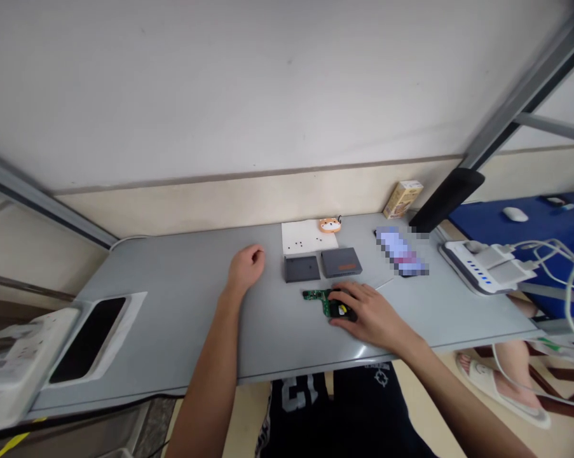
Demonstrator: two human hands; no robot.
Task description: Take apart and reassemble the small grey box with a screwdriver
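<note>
A green circuit board with a black part and a yellow mark lies on the grey table. My right hand has its fingers and thumb around the board's right end, partly covering it. Curled into a loose fist, my left hand rests on the table left of the other parts, and nothing shows in it. Behind the board sit a shallow dark grey casing half and a dark grey box-shaped casing with orange-brown marking. Several tiny dark screws are scattered on a white paper sheet.
An orange animal-face case sits on the paper. A lit phone, a thin rod, a small carton and a power strip with cables are on the right. A dark-screened phone lies left.
</note>
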